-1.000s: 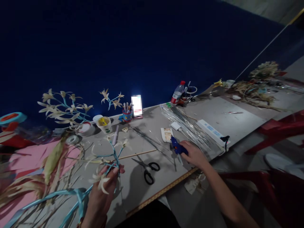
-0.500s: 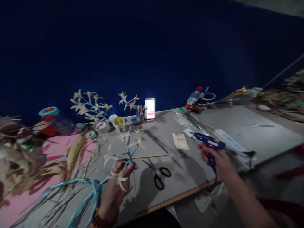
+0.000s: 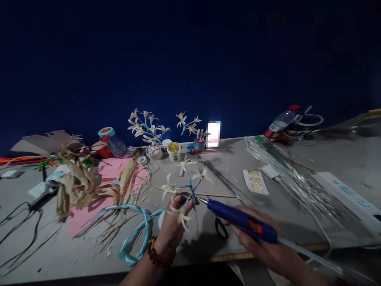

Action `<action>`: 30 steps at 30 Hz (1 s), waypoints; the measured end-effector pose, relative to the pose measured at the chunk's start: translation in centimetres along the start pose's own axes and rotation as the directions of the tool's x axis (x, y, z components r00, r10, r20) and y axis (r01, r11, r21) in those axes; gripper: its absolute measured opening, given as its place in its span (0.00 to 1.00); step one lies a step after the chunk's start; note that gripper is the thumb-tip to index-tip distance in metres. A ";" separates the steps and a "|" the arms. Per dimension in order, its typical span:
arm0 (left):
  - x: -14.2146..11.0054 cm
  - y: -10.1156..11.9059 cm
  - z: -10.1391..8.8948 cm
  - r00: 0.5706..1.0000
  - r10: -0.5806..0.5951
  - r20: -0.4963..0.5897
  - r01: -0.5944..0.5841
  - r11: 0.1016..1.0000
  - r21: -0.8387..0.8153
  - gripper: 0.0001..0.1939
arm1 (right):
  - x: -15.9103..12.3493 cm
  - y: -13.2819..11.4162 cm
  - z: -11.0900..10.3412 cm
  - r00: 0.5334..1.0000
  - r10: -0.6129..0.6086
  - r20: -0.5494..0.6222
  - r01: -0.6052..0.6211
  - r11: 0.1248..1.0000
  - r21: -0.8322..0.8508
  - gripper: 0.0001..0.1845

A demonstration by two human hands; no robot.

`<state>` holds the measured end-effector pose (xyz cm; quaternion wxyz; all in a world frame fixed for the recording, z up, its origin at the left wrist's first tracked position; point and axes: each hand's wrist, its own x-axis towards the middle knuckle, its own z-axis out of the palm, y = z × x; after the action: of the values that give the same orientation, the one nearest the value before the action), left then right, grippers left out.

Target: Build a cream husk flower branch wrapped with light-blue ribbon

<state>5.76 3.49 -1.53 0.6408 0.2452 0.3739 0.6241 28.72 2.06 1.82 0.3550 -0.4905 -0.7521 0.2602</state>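
My left hand pinches a handmade flower stem wrapped in light blue, with several pale, dried-husk blossoms at its branch ends. Closed around a dark blue hot glue gun is my right hand; a translucent glue stick sticks out of its back end. The gun's metal nozzle points left and meets or nearly meets the stem by my left fingertips. Black-handled scissors lie under the gun, mostly hidden. A coil of light blue ribbon rests left of my left wrist.
Dried husks and pink paper cover the table's left side. At the back stand finished flower sprays, a cup, a pen holder and a bottle. Wires and a white power strip lie right.
My right hand has brought the glue gun leftward to the stem in my left hand. The view has turned left, so the table things appear farther right.
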 end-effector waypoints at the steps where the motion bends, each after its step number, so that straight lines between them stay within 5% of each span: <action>1: -0.1 0.1 0.1 1.000 0.007 -0.001 -0.007 1.000 0.012 0.10 | 0.4 -0.3 0.1 1.000 -0.011 0.030 0.010 1.000 0.014 0.17; 5: -0.3 0.4 0.4 1.000 0.026 -0.017 -0.025 0.999 0.047 0.11 | 0.9 -1.1 0.2 0.992 -0.027 0.127 0.026 1.000 0.011 0.14; 10: -0.4 0.3 0.4 1.000 0.005 -0.008 -0.005 1.000 -0.002 0.11 | 0.5 -1.3 0.2 0.999 -0.019 0.047 0.022 0.997 -0.080 0.11; 19: -0.4 0.2 0.2 0.999 0.047 0.005 -0.048 0.997 0.058 0.10 | 0.9 -1.6 0.0 0.988 -0.012 0.152 0.031 0.992 -0.122 0.11; 30: -0.5 0.4 0.6 0.997 0.074 -0.038 -0.072 0.997 0.036 0.12 | 0.8 -1.2 0.0 0.993 -0.030 0.118 0.041 0.995 -0.091 0.10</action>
<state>6.00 3.09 -0.72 0.6058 0.2576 0.3879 0.6452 27.86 2.28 2.97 0.2918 -0.4773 -0.7914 0.2464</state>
